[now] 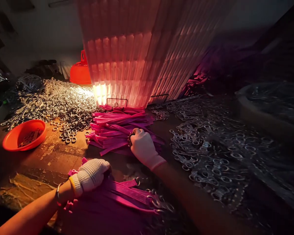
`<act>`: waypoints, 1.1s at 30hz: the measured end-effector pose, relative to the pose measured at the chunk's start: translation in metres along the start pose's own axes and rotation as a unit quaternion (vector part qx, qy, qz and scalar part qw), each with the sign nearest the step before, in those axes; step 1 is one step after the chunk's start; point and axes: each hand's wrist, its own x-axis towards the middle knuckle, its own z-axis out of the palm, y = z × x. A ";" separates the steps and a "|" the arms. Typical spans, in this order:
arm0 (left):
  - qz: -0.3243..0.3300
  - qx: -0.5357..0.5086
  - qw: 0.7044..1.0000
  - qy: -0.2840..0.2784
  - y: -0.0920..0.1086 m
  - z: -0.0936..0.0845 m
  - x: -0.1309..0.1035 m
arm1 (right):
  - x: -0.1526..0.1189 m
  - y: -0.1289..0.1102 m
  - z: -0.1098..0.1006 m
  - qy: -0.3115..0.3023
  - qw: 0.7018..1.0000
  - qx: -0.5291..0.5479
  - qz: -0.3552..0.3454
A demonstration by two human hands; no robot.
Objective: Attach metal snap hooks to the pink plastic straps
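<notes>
My left hand point(93, 173), in a white dotted knit glove, is closed around a bundle of pink straps point(129, 191). Metal rings and clasps point(159, 200) show at the right ends of these straps, and pink buckles stick out on the left. My right hand point(143, 145), also in a white glove, has its fingers curled at the right side of a pile of pink straps point(115, 122). One strap from this pile runs into its fingers; the fingertips are partly hidden.
A heap of metal rings point(71, 104) lies at the left under a red lamp point(80, 72). An orange bowl point(24, 135) holds small metal parts. Metal clasps point(210, 153) spread across the right. A corrugated translucent panel point(122, 55) stands behind; a dim tub point(250, 107) sits far right.
</notes>
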 end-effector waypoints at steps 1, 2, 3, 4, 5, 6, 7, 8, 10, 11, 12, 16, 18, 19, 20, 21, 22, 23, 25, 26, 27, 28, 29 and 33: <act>-0.001 -0.050 0.999 0.007 0.002 -0.003 0.001 | -0.002 -0.002 -0.002 0.002 1.000 0.003 0.002; -0.011 -0.121 0.993 0.010 0.005 -0.005 0.003 | -0.006 -0.004 -0.004 0.000 1.000 0.017 0.002; -0.028 -0.209 0.977 0.011 0.009 -0.006 0.006 | -0.012 -0.007 -0.008 -0.007 0.999 0.051 0.000; -0.048 -0.307 0.951 0.005 0.013 -0.007 0.010 | -0.020 -0.011 -0.012 -0.019 0.994 0.105 -0.006; -0.066 -0.396 0.916 -0.006 0.017 -0.007 0.014 | -0.030 -0.016 -0.016 -0.033 0.984 0.174 -0.013; -0.078 -0.467 0.881 -0.018 0.019 -0.007 0.019 | -0.042 -0.021 -0.021 -0.048 0.967 0.249 -0.021; -0.086 -0.523 0.848 -0.026 0.020 -0.007 0.024 | -0.057 -0.027 -0.025 -0.061 0.946 0.316 -0.027; -0.092 -0.564 0.820 -0.031 0.020 -0.007 0.029 | -0.073 -0.033 -0.028 -0.067 0.930 0.360 -0.031; -0.105 -0.612 0.783 -0.035 0.016 -0.007 0.039 | -0.105 -0.043 -0.031 -0.079 0.916 0.393 -0.035; -0.111 -0.622 0.774 -0.035 0.012 -0.007 0.043 | -0.121 -0.047 -0.030 -0.082 0.912 0.401 -0.034; -0.113 -0.626 0.771 -0.036 0.008 -0.009 0.046 | -0.135 -0.051 -0.028 -0.083 0.908 0.409 -0.033; -0.093 -0.625 0.774 -0.032 0.000 -0.017 0.045 | -0.164 -0.059 -0.023 -0.082 0.895 0.438 -0.028; -0.081 -0.617 0.782 -0.031 0.005 -0.021 0.039 | -0.163 -0.059 -0.027 -0.078 0.882 0.464 -0.032; -0.075 -0.607 0.791 -0.029 0.010 -0.021 0.034 | -0.158 -0.058 -0.030 -0.072 0.874 0.479 -0.035; -0.072 -0.590 0.804 -0.024 0.017 -0.021 0.029 | -0.153 -0.055 -0.034 -0.064 0.867 0.493 -0.036; -0.070 -0.568 0.820 -0.021 0.024 -0.020 0.024 | -0.146 -0.051 -0.038 -0.053 0.863 0.501 -0.035; -0.068 -0.541 0.838 -0.016 0.031 -0.018 0.018 | -0.140 -0.047 -0.041 -0.039 0.865 0.500 -0.029; -0.067 -0.512 0.856 -0.012 0.038 -0.015 0.013 | -0.133 -0.043 -0.044 -0.022 0.873 0.487 -0.019; -0.063 -0.461 0.885 -0.014 0.049 -0.010 0.003 | -0.122 -0.036 -0.045 0.010 0.902 0.433 -0.003; -0.061 -0.438 0.897 -0.019 0.053 -0.007 0.000 | -0.118 -0.033 -0.045 0.021 0.919 0.394 -0.001; -0.061 -0.419 0.905 -0.027 0.056 -0.006 -0.003 | -0.116 -0.032 -0.044 0.023 0.936 0.351 -0.001; -0.064 -0.404 0.912 -0.036 0.057 -0.004 -0.005 | -0.114 -0.032 -0.043 0.018 0.952 0.306 -0.005; -0.068 -0.391 0.917 -0.048 0.058 -0.003 -0.006 | -0.114 -0.033 -0.043 0.007 0.966 0.258 -0.012; -0.083 -0.360 0.924 -0.095 0.059 -0.001 -0.005 | -0.118 -0.040 -0.047 -0.028 0.996 0.074 -0.046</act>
